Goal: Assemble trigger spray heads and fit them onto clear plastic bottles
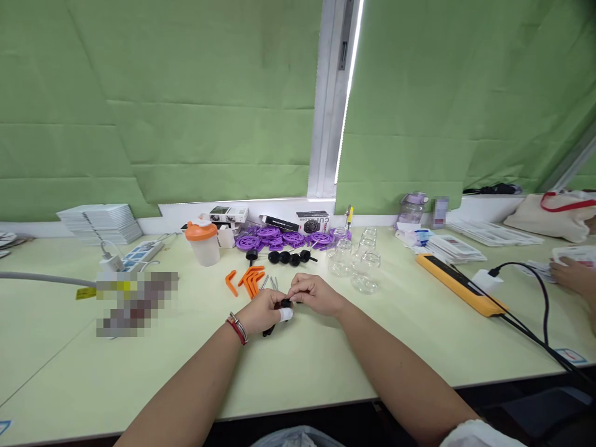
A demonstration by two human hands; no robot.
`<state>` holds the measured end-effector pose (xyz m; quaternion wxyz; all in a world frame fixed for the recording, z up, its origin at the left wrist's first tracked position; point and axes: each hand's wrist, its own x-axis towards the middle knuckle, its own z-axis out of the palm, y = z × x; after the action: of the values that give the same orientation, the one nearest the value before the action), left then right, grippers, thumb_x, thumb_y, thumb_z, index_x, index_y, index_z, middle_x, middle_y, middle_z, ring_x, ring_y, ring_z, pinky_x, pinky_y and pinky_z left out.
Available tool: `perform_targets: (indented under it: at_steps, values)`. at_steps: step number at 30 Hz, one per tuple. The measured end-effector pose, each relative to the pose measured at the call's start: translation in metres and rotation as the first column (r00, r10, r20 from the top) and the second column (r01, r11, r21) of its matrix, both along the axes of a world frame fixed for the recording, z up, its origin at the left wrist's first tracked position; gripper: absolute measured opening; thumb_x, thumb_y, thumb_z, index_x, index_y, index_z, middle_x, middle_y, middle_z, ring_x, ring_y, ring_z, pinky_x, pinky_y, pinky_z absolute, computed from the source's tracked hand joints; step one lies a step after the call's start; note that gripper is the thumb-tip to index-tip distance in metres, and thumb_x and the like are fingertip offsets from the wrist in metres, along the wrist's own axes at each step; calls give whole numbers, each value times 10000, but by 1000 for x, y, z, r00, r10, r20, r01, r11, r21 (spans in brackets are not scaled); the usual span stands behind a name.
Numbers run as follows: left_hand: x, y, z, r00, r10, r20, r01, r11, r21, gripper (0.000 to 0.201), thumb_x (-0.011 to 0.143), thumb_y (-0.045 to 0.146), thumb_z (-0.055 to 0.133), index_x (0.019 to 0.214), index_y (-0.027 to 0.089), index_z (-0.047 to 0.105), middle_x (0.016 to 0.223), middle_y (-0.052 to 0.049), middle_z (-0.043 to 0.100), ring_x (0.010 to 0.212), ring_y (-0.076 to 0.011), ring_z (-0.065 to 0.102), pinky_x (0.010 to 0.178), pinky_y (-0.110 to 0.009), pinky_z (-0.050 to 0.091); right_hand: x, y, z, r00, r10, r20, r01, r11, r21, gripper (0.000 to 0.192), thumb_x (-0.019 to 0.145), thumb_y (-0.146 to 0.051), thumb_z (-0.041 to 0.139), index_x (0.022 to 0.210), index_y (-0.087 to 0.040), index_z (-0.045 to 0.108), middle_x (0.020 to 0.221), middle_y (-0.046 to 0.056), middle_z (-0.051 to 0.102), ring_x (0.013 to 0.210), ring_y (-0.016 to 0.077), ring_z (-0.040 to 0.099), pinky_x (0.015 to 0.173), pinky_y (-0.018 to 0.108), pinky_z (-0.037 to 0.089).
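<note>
Fingers (298, 292) of your right hand (315, 295) pinch narrowly on a small black part (285, 303), and your left hand (263, 311) closes around the same piece from below — one fingertip there wears a white wrap (285, 315). You hold the part just above the tabletop (326, 360), right in front of you, where both hands can meet on it and steady each other. A thin black bit pokes out under your left hand toward the tabletop; what it is I cannot tell. A red bracelet (237, 328) sits on your left wrist.

Your supplies lie just beyond your hands, near enough to pick from: orange angled pieces (249, 279) next to a few thin grey rods (270, 283), then a row of black knobs (284, 256), and behind them a heap of purple wheels (279, 237). Clear glass jars (356, 264) stand grouped to the right of these, well apart from your hands. An orange-lidded cup (203, 242) stands to the left, upright. Farther right a yellow-edged device (459, 282) lies flat with a black cable (542, 310) running off it — and another person's hand (573, 276) rests at the table's far right edge.
</note>
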<state>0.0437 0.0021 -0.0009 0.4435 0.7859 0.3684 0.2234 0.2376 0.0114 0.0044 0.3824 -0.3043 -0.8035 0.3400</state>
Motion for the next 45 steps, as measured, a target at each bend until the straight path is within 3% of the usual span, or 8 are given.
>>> perform_targets:
  at_steps: [2, 4, 7, 9, 18, 28, 35, 45]
  values:
    - [0, -2, 3, 1000, -6, -2, 6, 1000, -5, 237, 727, 369, 594, 723, 133, 613, 586, 36, 450, 524, -76, 376, 496, -201, 321, 8, 7, -1, 997, -70, -30, 71, 997, 17, 111, 783, -228, 609, 803, -203, 715, 815, 26, 579, 764, 137, 567, 736, 267, 465]
    - [1, -3, 6, 1000, -7, -10, 7, 1000, -6, 248, 727, 378, 593, 743, 133, 629, 591, 29, 458, 526, -78, 381, 491, -199, 319, 20, 17, -4, 973, -226, -51, 227, 973, 33, 126, 793, -240, 582, 800, -196, 701, 847, 35, 610, 802, 149, 579, 764, 281, 464]
    - [2, -4, 7, 1000, 5, -27, -5, 1000, -14, 262, 724, 388, 591, 763, 133, 638, 596, 23, 458, 530, -80, 385, 491, -199, 321, 43, 31, -12, 858, -509, 75, 510, 860, -6, 145, 785, -242, 562, 795, -187, 696, 855, 43, 650, 797, 166, 587, 773, 302, 458]
    - [2, -4, 7, 999, 8, -31, -9, 1000, -20, 267, 725, 393, 587, 762, 133, 636, 598, 21, 456, 534, -83, 391, 491, -199, 326, 55, 37, -20, 804, -556, 210, 575, 817, -40, 158, 775, -245, 570, 813, -179, 708, 870, 55, 679, 803, 178, 600, 766, 301, 456]
    - [2, -4, 8, 1000, 1, -24, -1, 1000, -9, 248, 724, 379, 589, 747, 135, 630, 608, 18, 468, 541, -84, 394, 493, -199, 327, 52, 44, -32, 744, -510, 432, 540, 839, 61, 166, 791, -259, 588, 776, -194, 740, 838, 48, 711, 743, 165, 606, 681, 257, 430]
    - [1, -4, 8, 1000, 5, -25, -5, 1000, 3, 238, 716, 372, 595, 733, 137, 633, 606, 23, 470, 539, -81, 388, 494, -198, 332, 55, 43, -30, 656, -584, 478, 595, 790, 149, 181, 790, -215, 570, 882, -223, 725, 911, 55, 700, 850, 202, 608, 709, 267, 413]
    - [0, -3, 4, 1000, 8, 2, -7, 1000, -10, 263, 716, 389, 598, 750, 132, 640, 605, 18, 476, 532, -82, 387, 487, -202, 327, 50, 41, -30, 696, -529, 485, 526, 836, 156, 187, 826, -275, 548, 880, -229, 721, 952, 53, 687, 871, 206, 601, 721, 263, 405]
    - [1, -5, 8, 1000, 19, -12, -19, 1000, -23, 251, 715, 379, 606, 746, 132, 638, 600, 24, 473, 525, -77, 384, 480, -194, 331, 51, 40, -28, 618, -548, 564, 570, 806, 160, 309, 829, -165, 494, 1068, -215, 682, 1097, 76, 654, 948, 222, 596, 769, 281, 409]
